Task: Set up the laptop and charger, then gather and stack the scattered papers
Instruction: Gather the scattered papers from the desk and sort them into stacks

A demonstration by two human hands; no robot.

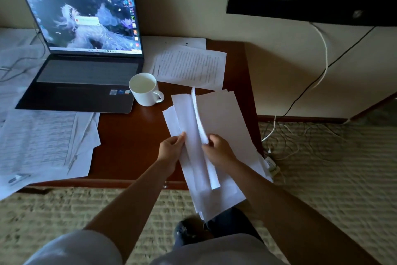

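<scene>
Both hands, left hand (171, 149) and right hand (218, 148), grip the papers (219, 118) at the counter's (133, 142) 4 o'clock corner, laptop (83, 50) at 10.

Both hands, left hand (171, 148) and right hand (219, 149), grip a sheaf of white papers (217, 118) at centre frame; open laptop (86, 50) upper left, white mug (145, 89) beside it.
</scene>
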